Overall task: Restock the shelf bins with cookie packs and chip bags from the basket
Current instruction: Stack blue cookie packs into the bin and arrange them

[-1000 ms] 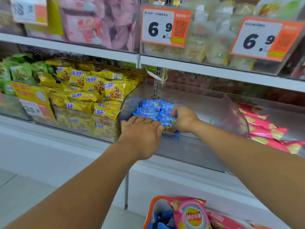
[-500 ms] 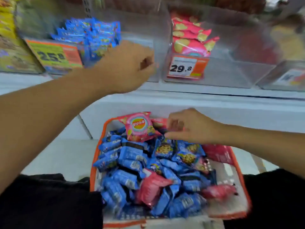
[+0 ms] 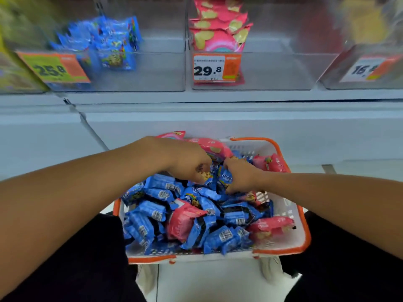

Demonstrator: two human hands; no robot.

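Digging in: both hands are down in the basket point(image 3: 303, 234), meeting near its far end, middle of the frame.
Left hand point(image 3: 187, 162): fingers curled down into the pile, pinching a blue cookie pack point(image 3: 205, 176) by its top edge.
Right hand point(image 3: 238, 176): fingers curled round another blue pack point(image 3: 224, 182), right beside the left hand, knuckles almost touching.
Basket: white mesh with an orange rim, lower centre of the frame, sitting between the person's dark-clothed legs.
Cookie packs point(image 3: 152, 212): loads of blue ones heaped all through the basket, some showing barcodes.
Chip bags point(image 3: 184, 221): pink ones mixed into the heap, one mid-pile, one at the right edge, a couple at the far end behind the hands.
Left bin point(image 3: 152, 70): clear plastic, upper left of the frame, with a small stack of blue packs point(image 3: 109, 42) in its left part; kinda blurry.
Left tag point(image 3: 55, 67): orange, reads 25.8.
Middle bin point(image 3: 272, 70): upper centre, pink bags point(image 3: 218, 29) stacked at its left side.
Middle tag point(image 3: 214, 67): reads 29.8.
Right bin point(image 3: 359, 68): upper right, too blurred to tell what's in it; its tag starts with 16.
Shelf point(image 3: 218, 118): white ledge running across under the bins.
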